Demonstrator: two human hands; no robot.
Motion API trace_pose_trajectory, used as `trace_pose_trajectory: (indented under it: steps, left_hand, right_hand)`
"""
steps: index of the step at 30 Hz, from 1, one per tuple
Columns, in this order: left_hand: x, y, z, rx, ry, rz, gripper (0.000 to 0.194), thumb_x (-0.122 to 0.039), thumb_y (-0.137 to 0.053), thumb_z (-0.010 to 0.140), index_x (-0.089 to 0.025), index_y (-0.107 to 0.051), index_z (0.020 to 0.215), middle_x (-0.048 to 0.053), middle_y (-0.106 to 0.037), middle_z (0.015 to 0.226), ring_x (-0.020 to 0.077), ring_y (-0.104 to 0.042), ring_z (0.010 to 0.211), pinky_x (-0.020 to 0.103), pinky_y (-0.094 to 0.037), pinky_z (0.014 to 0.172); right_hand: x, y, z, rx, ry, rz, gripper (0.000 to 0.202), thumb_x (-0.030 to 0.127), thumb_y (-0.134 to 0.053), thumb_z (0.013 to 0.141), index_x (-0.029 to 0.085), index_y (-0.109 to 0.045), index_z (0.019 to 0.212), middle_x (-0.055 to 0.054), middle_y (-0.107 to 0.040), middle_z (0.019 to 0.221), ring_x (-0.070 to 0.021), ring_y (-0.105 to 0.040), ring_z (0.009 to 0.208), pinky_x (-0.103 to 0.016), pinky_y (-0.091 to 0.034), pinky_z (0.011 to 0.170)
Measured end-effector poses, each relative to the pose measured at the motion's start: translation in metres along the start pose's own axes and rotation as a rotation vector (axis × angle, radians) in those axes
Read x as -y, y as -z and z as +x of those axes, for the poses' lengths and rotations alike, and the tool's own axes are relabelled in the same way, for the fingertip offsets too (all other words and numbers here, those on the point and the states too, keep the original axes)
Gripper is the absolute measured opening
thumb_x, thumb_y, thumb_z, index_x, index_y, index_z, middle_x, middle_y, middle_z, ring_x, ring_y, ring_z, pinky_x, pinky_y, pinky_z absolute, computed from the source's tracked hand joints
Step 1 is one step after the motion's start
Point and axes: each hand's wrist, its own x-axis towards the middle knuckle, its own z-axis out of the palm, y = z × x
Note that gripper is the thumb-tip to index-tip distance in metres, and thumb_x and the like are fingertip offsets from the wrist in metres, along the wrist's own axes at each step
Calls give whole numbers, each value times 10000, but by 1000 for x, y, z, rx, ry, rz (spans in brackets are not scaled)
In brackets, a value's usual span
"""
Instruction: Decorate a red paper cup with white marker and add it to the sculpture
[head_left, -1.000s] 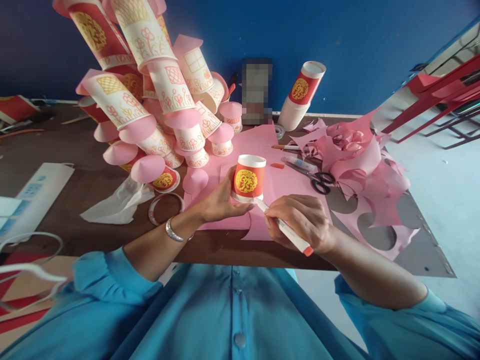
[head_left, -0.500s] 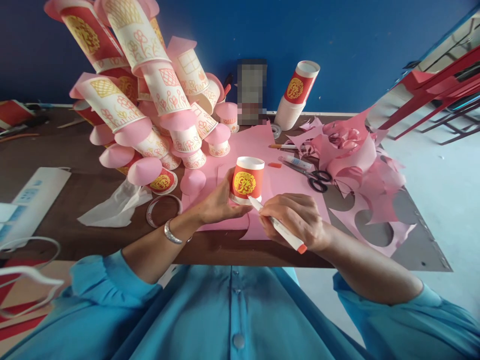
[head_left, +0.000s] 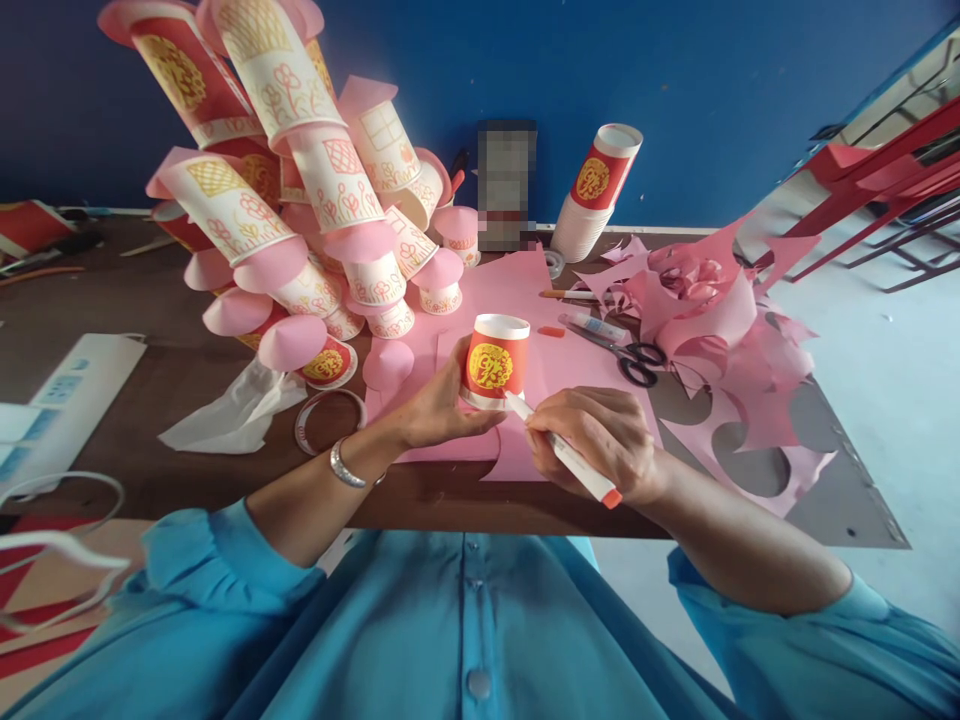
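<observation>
My left hand [head_left: 442, 405] is wrapped round a red and white paper cup [head_left: 496, 362] with a gold emblem, its thumb and fingers at the side and base. The cup stands upright over pink paper [head_left: 517, 280]. In my right hand [head_left: 600, 440] is a white marker [head_left: 576, 462] with an orange end. Its tip meets the lower white band of the cup, close to the red edge. To the left rises a stack of decorated paper cups [head_left: 345, 180] with pink paper cones and discs between them.
At the back right stands a stack of nested cups [head_left: 589, 205]. Black-handled scissors [head_left: 637, 362] and a glue stick [head_left: 596, 328] lie right of the cup. Pink paper scraps [head_left: 712, 300] cover the right side. A tape roll [head_left: 328, 422] and thin white sheet [head_left: 236, 415] lie left.
The marker and my right hand have shifted slightly to the right along the cup's lower band. My left hand holds the cup as before.
</observation>
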Motion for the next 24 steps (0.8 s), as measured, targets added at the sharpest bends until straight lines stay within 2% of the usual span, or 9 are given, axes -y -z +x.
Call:
trace_pose_trajectory:
  steps: [11, 16, 24]
  left_hand:
    - [-2, 1, 0, 5, 10, -1, 834, -519, -846, 819, -236, -372, 1443, 165, -586, 1393, 379, -638, 1283, 554, -611, 1025]
    - [-1, 1, -1, 1, 4, -11, 810, -522, -845, 831, -257, -373, 1434, 151, -583, 1400, 369, -637, 1278, 548, -614, 1011]
    - [-1, 0, 0, -30, 4, -9, 814, -555, -863, 807, -225, -421, 1406, 161, -620, 1362, 367, -667, 1239, 503, -627, 976]
  right_hand:
    - [0, 0, 1, -6, 12, 13, 181, 28, -628, 943, 193, -593, 1010, 9, -714, 732, -141, -700, 629, -263, -615, 574]
    - [-1, 1, 0, -5, -1, -12, 145, 53, -619, 970, 194, -598, 1000, 5, -721, 739, -142, -710, 631, -261, -621, 583]
    - [-1, 0, 1, -31, -10, -40, 181, 41, -642, 930, 203, -602, 999, 19, -713, 715, -149, -707, 604, -263, -605, 568]
